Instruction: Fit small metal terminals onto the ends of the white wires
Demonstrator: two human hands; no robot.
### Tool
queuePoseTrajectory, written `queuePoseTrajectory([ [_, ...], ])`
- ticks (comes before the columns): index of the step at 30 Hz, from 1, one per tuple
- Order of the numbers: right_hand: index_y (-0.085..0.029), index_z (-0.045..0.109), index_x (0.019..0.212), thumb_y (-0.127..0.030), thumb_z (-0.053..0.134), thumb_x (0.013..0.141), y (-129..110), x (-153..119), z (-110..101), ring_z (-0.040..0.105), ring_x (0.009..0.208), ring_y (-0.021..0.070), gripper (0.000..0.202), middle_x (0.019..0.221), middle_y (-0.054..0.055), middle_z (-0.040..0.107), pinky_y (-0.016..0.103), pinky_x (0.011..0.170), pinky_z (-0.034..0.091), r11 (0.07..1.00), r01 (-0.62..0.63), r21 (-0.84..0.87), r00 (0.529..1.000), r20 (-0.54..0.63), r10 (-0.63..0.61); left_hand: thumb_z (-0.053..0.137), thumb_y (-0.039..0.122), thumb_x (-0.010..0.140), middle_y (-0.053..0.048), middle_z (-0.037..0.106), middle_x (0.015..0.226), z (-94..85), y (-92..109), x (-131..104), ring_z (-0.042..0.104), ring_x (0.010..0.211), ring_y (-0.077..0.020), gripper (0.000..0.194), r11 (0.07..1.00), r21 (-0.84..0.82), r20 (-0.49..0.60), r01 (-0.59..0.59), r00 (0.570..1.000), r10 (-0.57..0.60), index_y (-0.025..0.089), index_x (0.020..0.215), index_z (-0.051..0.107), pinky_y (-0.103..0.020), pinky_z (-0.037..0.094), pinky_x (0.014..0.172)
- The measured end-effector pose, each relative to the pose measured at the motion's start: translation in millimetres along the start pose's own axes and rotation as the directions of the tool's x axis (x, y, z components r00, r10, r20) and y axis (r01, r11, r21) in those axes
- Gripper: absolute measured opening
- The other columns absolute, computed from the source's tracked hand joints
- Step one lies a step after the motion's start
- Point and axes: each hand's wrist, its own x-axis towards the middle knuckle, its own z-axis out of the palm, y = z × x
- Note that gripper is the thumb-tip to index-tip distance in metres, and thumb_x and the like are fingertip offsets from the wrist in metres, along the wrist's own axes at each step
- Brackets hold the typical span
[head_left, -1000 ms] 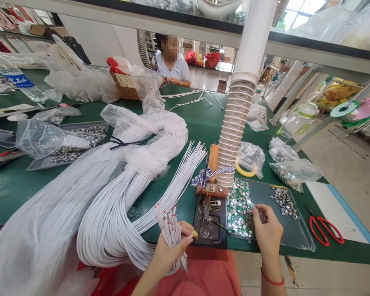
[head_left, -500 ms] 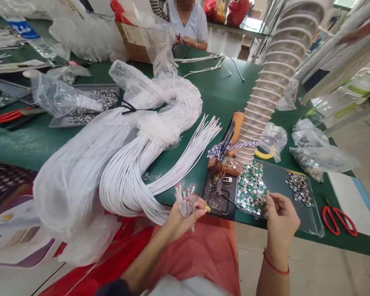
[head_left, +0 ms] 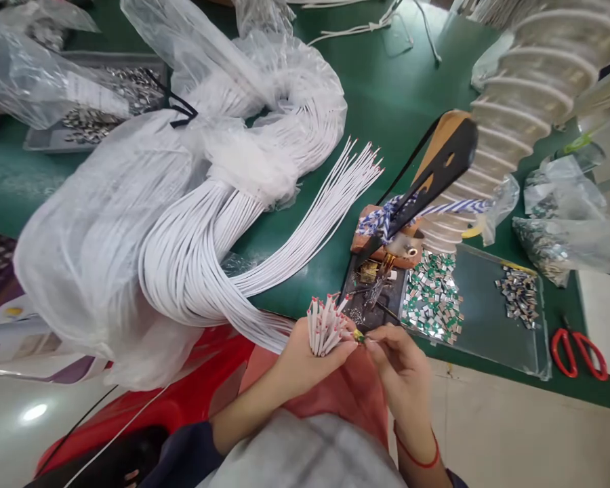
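Observation:
Bunched in my left hand (head_left: 301,359) are several white cables with red-tipped ends (head_left: 326,327), standing upright in the closed fingers. A tiny yellow-green piece (head_left: 358,336) shows at that hand's fingertips. My right hand (head_left: 404,373) meets it there, thumb and index finger pinched together on something too small to make out. Just beyond my hands sits a dark stand (head_left: 373,305) with a wooden block (head_left: 360,238) and a black-handled tool tied on by blue-and-white cord. Beside it, small green-and-silver circuit boards (head_left: 432,298) lie heaped in a clear shallow tray (head_left: 480,305).
Small metal connectors (head_left: 519,297) lie at the tray's right, with red-handled scissors (head_left: 579,352) beyond. A ribbed hose (head_left: 529,88) rises over the stand. A large coil of white cables (head_left: 193,264), partly in plastic, covers the left. Filled plastic bags (head_left: 564,230) lie far right.
My right hand has moved left from the circuit boards in the tray to the fingertips of my left hand. The view has tilted down and come closer to the bench.

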Motion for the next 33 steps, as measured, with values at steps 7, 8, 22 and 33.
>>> queuePoseTrajectory([
  [7,-0.024,0.070,0.100,-0.021,0.056,0.099,-1.9,-5.0,2.6,0.071,0.075,0.0171,0.015,0.085,0.002,0.074,0.026,0.067,0.058,0.987,0.106,-0.122,0.993,0.059,-0.100,0.067,0.024,0.079,-0.006,0.072,0.075,0.4,5.8,2.6,0.068,0.073,-0.0202,0.014,0.998,0.058,0.005,0.015,1.000,-0.015,0.017,0.068,0.069,-0.030,0.056,0.070],
  [8,-0.025,0.070,0.101,-0.018,0.056,0.098,-1.8,-4.9,2.6,0.071,0.076,0.0170,0.016,0.086,0.002,0.074,0.026,0.068,0.058,0.980,0.139,-0.139,0.990,0.058,-0.133,0.067,0.025,0.080,-0.006,0.073,0.077,-0.4,5.5,2.6,0.069,0.074,-0.0202,0.013,0.998,0.057,0.007,0.007,1.000,-0.008,0.016,0.070,0.069,-0.030,0.056,0.071],
  [22,-0.026,0.064,0.110,-0.013,0.058,0.095,-3.6,-6.4,6.9,0.063,0.071,0.0160,0.021,0.089,0.001,0.069,0.026,0.062,0.051,0.957,0.186,-0.222,0.982,0.081,-0.173,0.061,0.019,0.087,-0.003,0.069,0.074,-4.8,1.2,4.4,0.066,0.071,-0.0178,0.013,0.962,0.231,0.020,-0.146,0.989,0.145,0.018,0.075,0.063,-0.026,0.053,0.065],
  [33,-0.026,0.064,0.097,-0.016,0.058,0.097,-5.1,8.6,-0.9,0.056,0.059,0.0117,0.011,0.072,-0.005,0.061,0.021,0.057,0.046,0.996,0.061,-0.070,0.998,-0.029,-0.063,0.056,0.010,0.087,-0.004,0.068,0.080,-9.3,8.3,15.0,0.064,0.072,-0.0161,0.014,0.911,0.338,0.088,-0.236,0.972,0.219,0.017,0.077,0.063,-0.025,0.052,0.066],
])
